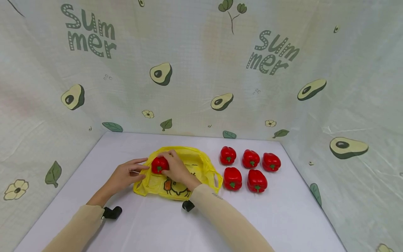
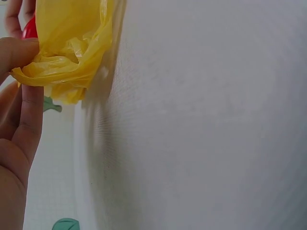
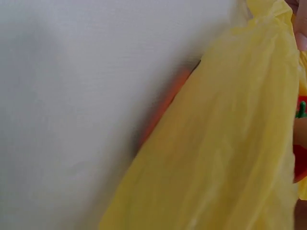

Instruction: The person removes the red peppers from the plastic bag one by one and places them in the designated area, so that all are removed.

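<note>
A yellow plastic bag (image 1: 206, 171) with a cartoon print lies opened out on the table. My right hand (image 1: 177, 168) reaches over it and holds a red bell pepper (image 1: 158, 163) by its side, at the bag's left part. My left hand (image 1: 124, 176) is at the bag's left edge. In the left wrist view its thumb and a finger pinch the yellow film (image 2: 60, 67), and a sliver of red shows behind. The bag covers most of the pepper in the right wrist view, where a green stem (image 3: 301, 108) is visible.
Several more red bell peppers stand right of the bag, in a back row (image 1: 250, 159) and a front row (image 1: 257, 181). The white table (image 1: 151, 224) meets a cloth backdrop (image 1: 189, 105) printed with avocados at the back and sides.
</note>
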